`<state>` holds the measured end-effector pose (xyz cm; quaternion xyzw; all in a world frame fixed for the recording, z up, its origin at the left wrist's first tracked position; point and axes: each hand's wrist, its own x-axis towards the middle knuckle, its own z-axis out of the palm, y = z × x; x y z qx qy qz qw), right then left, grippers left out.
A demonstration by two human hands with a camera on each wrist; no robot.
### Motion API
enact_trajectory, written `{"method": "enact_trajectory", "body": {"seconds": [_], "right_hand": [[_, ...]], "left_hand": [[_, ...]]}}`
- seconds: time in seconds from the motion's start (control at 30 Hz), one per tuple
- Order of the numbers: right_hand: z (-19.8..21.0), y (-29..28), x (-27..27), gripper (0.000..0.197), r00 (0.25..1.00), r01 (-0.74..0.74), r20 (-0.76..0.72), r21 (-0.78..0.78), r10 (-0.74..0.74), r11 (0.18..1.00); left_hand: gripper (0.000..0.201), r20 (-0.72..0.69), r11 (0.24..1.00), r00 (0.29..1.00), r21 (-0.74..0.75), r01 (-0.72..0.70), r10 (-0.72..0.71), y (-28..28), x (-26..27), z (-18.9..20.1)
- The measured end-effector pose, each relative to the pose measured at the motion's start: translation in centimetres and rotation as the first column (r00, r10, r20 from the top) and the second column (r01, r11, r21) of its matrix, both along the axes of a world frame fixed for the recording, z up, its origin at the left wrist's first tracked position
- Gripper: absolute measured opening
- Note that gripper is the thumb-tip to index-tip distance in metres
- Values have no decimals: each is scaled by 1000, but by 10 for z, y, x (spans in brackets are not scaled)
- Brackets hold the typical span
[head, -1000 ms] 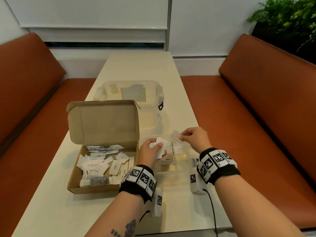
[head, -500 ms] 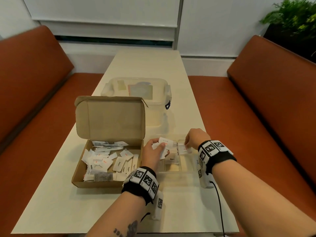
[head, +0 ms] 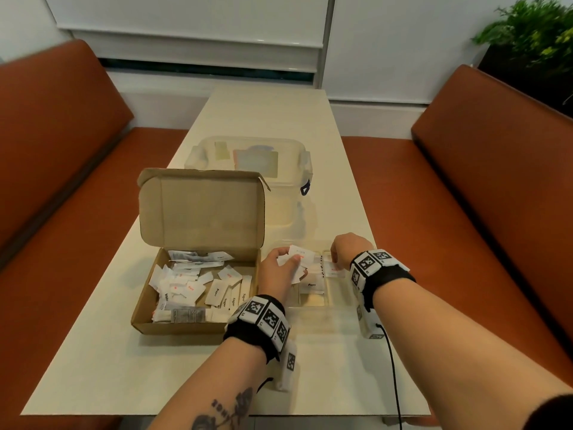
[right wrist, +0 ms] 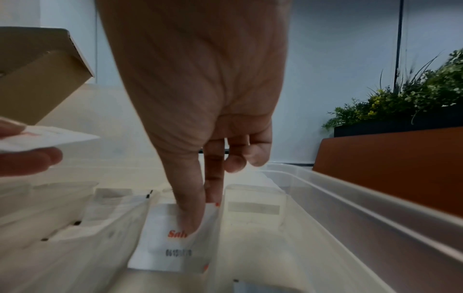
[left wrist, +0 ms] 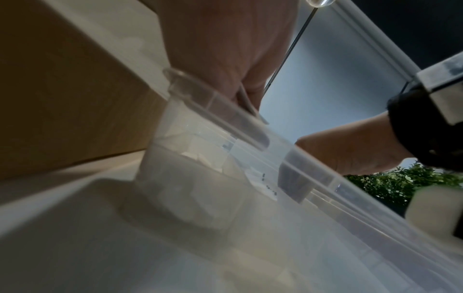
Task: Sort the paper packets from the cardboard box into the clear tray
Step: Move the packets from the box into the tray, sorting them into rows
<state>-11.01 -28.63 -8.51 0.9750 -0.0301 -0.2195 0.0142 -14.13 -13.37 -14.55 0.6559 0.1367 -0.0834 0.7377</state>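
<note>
Right hand (right wrist: 200,111) low in the right-centre of the head view, thumb and forefinger pinched on a salt packet (right wrist: 172,237) standing on edge in a slot of the clear tray (head: 313,301), long axis upright. Left hand (head: 279,274) just left of it, curled round a fan of packets (head: 299,259) above the tray. Cardboard box (head: 145,311) further left, nearer the left hand, many packets left inside.
</note>
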Motion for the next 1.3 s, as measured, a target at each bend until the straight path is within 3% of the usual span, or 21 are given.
{"method": "enact_trajectory", "body": {"seconds": [0.37, 0.57, 0.73, 1.03, 1.3], "right_hand": [[-2, 3, 0, 29, 998, -55, -38, -33, 54, 998], [0, 1, -3, 16, 996, -88, 13, -20, 88, 996], [-1, -3, -4, 25, 999, -32, -16, 39, 33, 999], [-6, -2, -8, 22, 998, -30, 64, 49, 27, 998], [-9, -4, -14, 23, 999, -15, 37, 74, 13, 997]], "left_hand": [[13, 5, 999, 1000, 41, 22, -22, -1, 1, -2], [17, 22, 997, 1000, 73, 18, -20, -1, 1, -5], [12, 8, 999, 1000, 45, 8, -9, -2, 2, -6], [13, 12, 998, 1000, 59, 18, -19, -2, 0, -5], [12, 38, 995, 999, 96, 15, -19, -2, -4, -2]]}}
